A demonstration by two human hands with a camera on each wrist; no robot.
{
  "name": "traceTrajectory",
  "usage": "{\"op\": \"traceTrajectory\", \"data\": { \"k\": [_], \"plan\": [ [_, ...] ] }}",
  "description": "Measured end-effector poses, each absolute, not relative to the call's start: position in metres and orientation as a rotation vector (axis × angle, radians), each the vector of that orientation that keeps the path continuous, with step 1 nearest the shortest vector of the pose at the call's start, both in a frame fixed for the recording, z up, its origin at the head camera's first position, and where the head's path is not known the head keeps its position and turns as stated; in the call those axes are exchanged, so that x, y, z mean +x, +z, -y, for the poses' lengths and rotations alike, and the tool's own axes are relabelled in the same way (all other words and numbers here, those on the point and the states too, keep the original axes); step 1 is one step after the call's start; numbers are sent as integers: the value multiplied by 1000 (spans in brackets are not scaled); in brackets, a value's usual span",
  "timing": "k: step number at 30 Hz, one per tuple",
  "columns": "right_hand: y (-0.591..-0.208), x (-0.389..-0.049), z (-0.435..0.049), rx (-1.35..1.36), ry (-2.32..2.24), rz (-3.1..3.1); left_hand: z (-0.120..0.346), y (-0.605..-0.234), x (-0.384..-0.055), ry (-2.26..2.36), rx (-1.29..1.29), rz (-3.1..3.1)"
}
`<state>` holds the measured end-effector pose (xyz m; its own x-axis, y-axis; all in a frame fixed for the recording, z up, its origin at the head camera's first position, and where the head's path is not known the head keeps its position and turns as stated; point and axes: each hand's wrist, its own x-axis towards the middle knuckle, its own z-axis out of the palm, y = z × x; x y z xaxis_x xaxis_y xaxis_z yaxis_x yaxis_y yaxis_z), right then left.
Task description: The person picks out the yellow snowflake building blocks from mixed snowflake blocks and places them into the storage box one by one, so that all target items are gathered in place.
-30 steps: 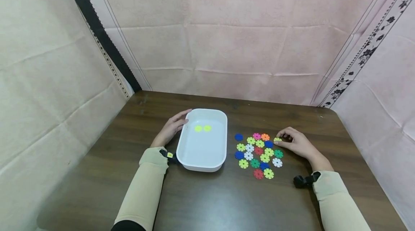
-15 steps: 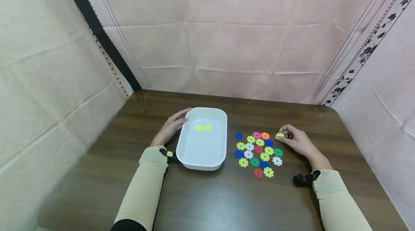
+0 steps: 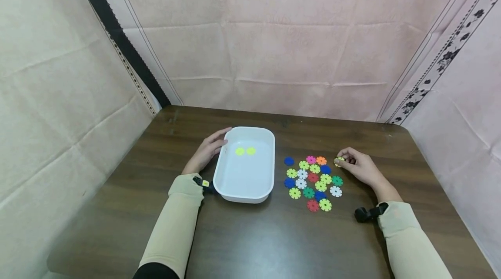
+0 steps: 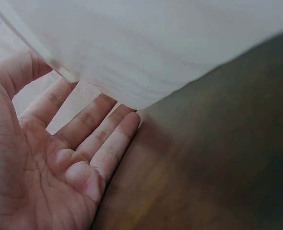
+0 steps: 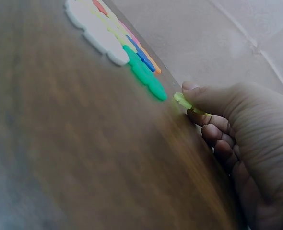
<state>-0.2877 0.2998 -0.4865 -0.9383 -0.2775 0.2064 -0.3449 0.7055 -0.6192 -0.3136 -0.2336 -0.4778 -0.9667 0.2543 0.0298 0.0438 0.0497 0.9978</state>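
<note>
Near the far right of the scattered flower-shaped discs, my right hand (image 3: 359, 167) pinches a yellow-green flower-shaped disc (image 3: 339, 162) between thumb and fingers. In the right wrist view this disc (image 5: 182, 100) shows edge-on, partly covered by the thumb. At the left, my left hand (image 3: 206, 153) touches the upper left side of a white rectangular tray (image 3: 244, 179) with fairly straight fingers. The left wrist view shows these fingers (image 4: 86, 122) against the tray's outer wall (image 4: 132, 52). Two yellow-green discs (image 3: 245, 151) lie side by side inside the tray.
Right of the tray, several loose flower-shaped discs lie close together on the brown wooden table (image 3: 250, 244), among them a green one (image 3: 337, 181), a white one (image 3: 335, 191) and an orange one (image 3: 321, 161). Pale cloth (image 3: 274, 53) hangs behind the table and along both sides.
The right hand has drawn the yellow-green disc slightly right, away from the group, and the disc has tilted in its fingers. The left hand stays at the tray.
</note>
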Motion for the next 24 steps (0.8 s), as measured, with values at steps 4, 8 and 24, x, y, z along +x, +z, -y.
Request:
{"op": "traceTrajectory", "data": {
  "k": [4, 8, 24],
  "plan": [
    [-485, -289, -300, 517, 1049, 2809, 233, -478, -314, 2043, 312, -2171],
    [-485, -289, -300, 520, 1049, 2819, 233, -480, -314, 2034, 315, -2180],
    [-488, -290, -300, 528, 1031, 2807, 232, -480, -314, 2027, 315, -2204]
  ]
}}
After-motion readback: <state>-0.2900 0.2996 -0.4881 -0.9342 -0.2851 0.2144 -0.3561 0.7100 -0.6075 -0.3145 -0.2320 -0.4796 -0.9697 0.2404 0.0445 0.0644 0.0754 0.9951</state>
